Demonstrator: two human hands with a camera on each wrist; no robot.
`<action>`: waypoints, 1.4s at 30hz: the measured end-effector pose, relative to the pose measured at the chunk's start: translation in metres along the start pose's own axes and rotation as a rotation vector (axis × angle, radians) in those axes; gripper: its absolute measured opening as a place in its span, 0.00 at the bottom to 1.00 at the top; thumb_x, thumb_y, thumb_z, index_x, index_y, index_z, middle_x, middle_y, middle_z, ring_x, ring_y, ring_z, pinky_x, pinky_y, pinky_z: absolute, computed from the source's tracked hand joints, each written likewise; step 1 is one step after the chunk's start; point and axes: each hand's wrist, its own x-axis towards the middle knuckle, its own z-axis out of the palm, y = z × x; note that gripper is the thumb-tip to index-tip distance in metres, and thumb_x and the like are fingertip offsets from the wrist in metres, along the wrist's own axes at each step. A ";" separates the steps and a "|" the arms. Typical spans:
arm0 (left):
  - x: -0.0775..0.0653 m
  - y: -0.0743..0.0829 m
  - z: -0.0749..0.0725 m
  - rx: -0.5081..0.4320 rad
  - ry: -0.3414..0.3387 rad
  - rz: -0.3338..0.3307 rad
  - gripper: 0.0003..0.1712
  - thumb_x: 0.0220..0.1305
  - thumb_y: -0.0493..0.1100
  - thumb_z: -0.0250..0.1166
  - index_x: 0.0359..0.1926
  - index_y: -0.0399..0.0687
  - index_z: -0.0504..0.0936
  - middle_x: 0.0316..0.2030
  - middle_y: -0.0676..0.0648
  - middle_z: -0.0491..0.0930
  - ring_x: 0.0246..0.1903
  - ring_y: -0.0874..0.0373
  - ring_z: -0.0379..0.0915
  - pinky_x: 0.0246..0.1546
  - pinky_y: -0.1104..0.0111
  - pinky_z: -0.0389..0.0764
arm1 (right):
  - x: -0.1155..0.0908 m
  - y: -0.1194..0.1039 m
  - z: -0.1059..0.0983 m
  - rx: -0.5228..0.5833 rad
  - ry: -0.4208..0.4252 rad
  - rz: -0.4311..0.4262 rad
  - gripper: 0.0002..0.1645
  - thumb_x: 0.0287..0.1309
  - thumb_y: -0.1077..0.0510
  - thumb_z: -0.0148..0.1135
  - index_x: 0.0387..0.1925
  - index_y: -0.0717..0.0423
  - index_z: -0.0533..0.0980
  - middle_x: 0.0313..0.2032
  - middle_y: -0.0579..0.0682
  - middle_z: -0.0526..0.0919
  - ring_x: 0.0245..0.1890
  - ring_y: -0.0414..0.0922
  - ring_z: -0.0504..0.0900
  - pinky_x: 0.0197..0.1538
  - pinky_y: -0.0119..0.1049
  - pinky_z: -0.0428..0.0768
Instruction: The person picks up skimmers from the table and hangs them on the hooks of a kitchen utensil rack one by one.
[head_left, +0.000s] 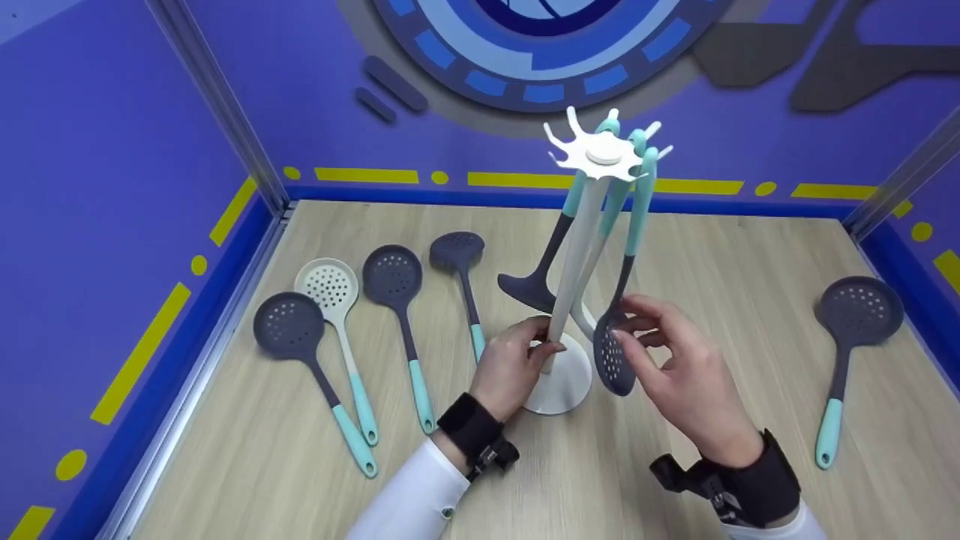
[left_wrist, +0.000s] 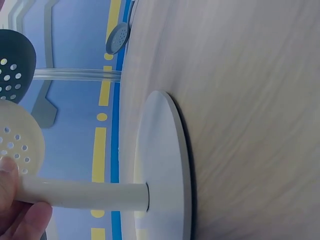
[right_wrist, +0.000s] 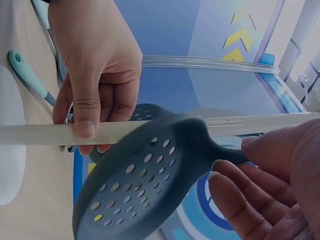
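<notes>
My left hand grips the white post of a utensil stand low down, above its round base. On the stand's hooked top hang several turquoise-handled utensils. One is a dark skimmer with a perforated head; my right hand pinches it by the neck, as the right wrist view shows. A dark utensil with a curved, solid-looking head hangs on the far left side of the post. Between them hangs a pale utensil, whose perforated head appears in the left wrist view.
Left on the wooden table lie a dark skimmer, a white skimmer, another dark skimmer and a dark perforated utensil. One more dark skimmer lies far right. Blue printed panels border the table.
</notes>
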 end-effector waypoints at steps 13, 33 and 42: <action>-0.002 -0.001 0.001 0.008 0.074 0.002 0.18 0.64 0.52 0.69 0.52 0.53 0.84 0.45 0.54 0.88 0.47 0.64 0.85 0.41 0.76 0.84 | 0.004 0.003 0.003 0.032 0.004 0.004 0.29 0.62 0.65 0.70 0.64 0.51 0.76 0.49 0.47 0.88 0.38 0.40 0.88 0.29 0.20 0.78; -0.002 -0.002 0.004 -0.044 0.088 -0.016 0.18 0.64 0.53 0.71 0.51 0.51 0.83 0.45 0.52 0.87 0.45 0.65 0.86 0.41 0.82 0.82 | 0.008 0.013 -0.001 -0.001 -0.037 0.070 0.27 0.68 0.59 0.66 0.66 0.52 0.73 0.57 0.49 0.84 0.49 0.41 0.86 0.45 0.14 0.78; -0.002 -0.001 0.008 -0.072 0.051 -0.041 0.16 0.65 0.52 0.70 0.50 0.53 0.82 0.45 0.52 0.86 0.45 0.66 0.84 0.40 0.83 0.82 | 0.005 0.040 -0.023 -0.088 0.038 0.097 0.26 0.66 0.63 0.66 0.65 0.54 0.74 0.56 0.50 0.84 0.51 0.30 0.82 0.48 0.11 0.73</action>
